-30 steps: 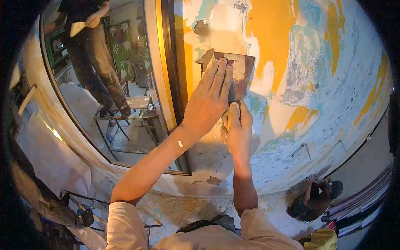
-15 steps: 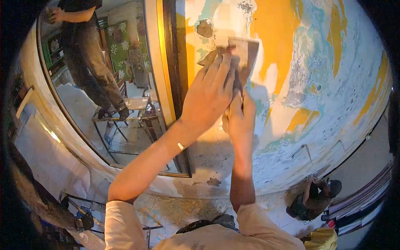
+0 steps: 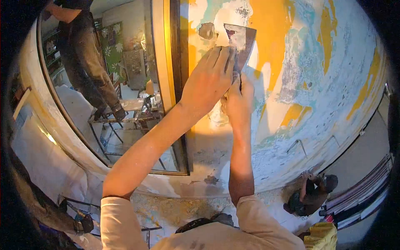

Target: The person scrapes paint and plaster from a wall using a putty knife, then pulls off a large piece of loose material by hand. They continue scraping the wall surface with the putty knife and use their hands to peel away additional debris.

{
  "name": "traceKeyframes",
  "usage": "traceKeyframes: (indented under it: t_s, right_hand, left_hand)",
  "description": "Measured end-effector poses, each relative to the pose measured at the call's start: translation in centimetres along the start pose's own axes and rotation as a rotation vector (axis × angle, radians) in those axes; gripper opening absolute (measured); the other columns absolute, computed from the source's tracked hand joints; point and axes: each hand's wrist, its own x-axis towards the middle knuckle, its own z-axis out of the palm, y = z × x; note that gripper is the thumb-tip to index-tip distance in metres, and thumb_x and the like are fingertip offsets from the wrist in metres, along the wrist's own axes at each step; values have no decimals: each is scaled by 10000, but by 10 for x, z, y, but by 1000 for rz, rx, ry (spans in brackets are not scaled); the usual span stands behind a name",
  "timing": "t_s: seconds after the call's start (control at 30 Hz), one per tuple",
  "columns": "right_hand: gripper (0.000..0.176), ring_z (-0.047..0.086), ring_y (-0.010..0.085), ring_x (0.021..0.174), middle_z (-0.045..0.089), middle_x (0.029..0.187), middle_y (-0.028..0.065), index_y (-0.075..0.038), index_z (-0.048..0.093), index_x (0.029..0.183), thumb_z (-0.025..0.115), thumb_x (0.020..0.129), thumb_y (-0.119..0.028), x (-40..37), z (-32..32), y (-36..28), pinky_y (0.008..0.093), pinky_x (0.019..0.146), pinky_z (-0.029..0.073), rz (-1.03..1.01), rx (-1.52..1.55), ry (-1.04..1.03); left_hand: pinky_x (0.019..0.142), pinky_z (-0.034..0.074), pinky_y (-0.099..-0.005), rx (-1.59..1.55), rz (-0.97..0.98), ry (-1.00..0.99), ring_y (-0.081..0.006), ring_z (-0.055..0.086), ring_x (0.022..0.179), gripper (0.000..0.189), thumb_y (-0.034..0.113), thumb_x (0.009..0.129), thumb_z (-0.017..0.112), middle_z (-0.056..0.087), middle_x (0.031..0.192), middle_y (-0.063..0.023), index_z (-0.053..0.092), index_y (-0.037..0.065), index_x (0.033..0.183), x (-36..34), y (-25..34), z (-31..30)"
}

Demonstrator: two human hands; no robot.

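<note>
A scraper with a wide flat blade (image 3: 246,38) lies against the paint-patched wall (image 3: 273,62). My right hand (image 3: 241,100) is closed around its handle, which is mostly covered by the fingers. My left hand (image 3: 209,79) is above and to the left, its fingers held together and pressed on the lower left part of the blade. Patches of orange, pale blue and white paint surround the blade. A dark chipped hole (image 3: 206,31) shows just left of it.
A dark-framed window pane (image 3: 129,125) stands close on the left, with a person's legs (image 3: 83,58) on a metal stand showing in it. Paint scraps (image 3: 175,210) litter the floor below. A crouching person (image 3: 312,193) is at the lower right.
The scraper and both hands have moved slightly up the wall. A dark flake that was beside my left fingertips no longer shows, and a whitish patch is visible there.
</note>
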Motion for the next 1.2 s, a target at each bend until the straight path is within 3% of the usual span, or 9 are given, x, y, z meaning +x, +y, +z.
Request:
traceKeyframes:
  t_s: [0.23, 0.33, 0.53, 0.63, 0.73, 0.83, 0.97, 1.13, 1.2]
  right_hand:
    - [252, 449, 81, 540, 525, 685, 26, -6, 607, 1065, 426, 1019, -176, 1, 13, -7, 262, 472, 370, 121, 251, 3]
    - [191, 361, 78, 393, 481, 643, 1, -92, 545, 985, 449, 1029, -251, 7, 16, 1, 256, 332, 259, 1, 219, 12]
    - [216, 375, 85, 411, 429, 625, -13, -90, 494, 886, 445, 1026, -247, -4, 2, -15, 268, 334, 275, 212, 385, 71]
    - [221, 370, 73, 430, 434, 631, -15, -92, 488, 874, 458, 1023, -253, -7, -10, -19, 257, 354, 287, 212, 403, 50]
    - [222, 380, 60, 463, 436, 634, -16, -97, 487, 863, 464, 1021, -251, -8, -25, -7, 247, 384, 302, 126, 227, 112]
    - [213, 381, 40, 497, 439, 641, -29, -108, 494, 866, 466, 1021, -251, -16, -36, -17, 227, 403, 295, -6, 127, 186]
    - [210, 429, 164, 510, 454, 616, 58, -37, 536, 889, 492, 996, -212, 2, -42, -15, 319, 469, 368, -129, -14, 218]
    - [237, 514, 354, 630, 526, 699, 232, 51, 569, 936, 518, 957, -179, 54, -47, -24, 473, 657, 422, -378, -292, 211]
    - [271, 606, 338, 845, 582, 908, 286, 28, 599, 996, 530, 964, -232, 67, -52, -32, 469, 728, 438, -336, -521, 122]
  left_hand:
    - [1060, 414, -406, 2, 71, 48, -350, 473, 1282, 519, 119, 858, 562, 523, 1292, -199, 473, -71, 1333, 3, -13, -7]
    - [1040, 429, -417, -96, 70, 64, -360, 486, 1261, 479, 103, 844, 576, 528, 1264, -193, 507, -43, 1296, 7, -17, -11]
    - [1001, 447, -436, -392, -61, -30, -398, 497, 1209, 480, 77, 758, 675, 514, 1225, -201, 541, 37, 1217, 13, -17, -25]
    - [1011, 437, -440, -390, -137, 219, -414, 483, 1222, 529, 47, 733, 670, 487, 1288, -224, 532, 54, 1243, 27, -29, -16]
    - [1025, 425, -448, -222, -55, 384, -431, 465, 1239, 560, 34, 726, 644, 456, 1348, -245, 518, 52, 1271, 47, -44, -6]
    - [1017, 439, -444, -238, -12, 292, -431, 482, 1229, 534, 56, 757, 628, 432, 1391, -250, 518, 50, 1279, 49, -43, -3]
    - [1064, 407, -452, -484, -116, 1, -389, 471, 1265, 417, 103, 801, 629, 442, 1396, -229, 557, 1, 1199, 44, -30, -23]
    - [1058, 415, -443, -330, -88, 169, -377, 499, 1245, 384, 157, 813, 637, 441, 1425, -188, 582, 43, 1176, 47, -40, -21]
    - [1075, 399, -436, -303, -32, 156, -381, 480, 1267, 416, 180, 812, 650, 429, 1442, -184, 576, 77, 1208, 47, -47, -10]
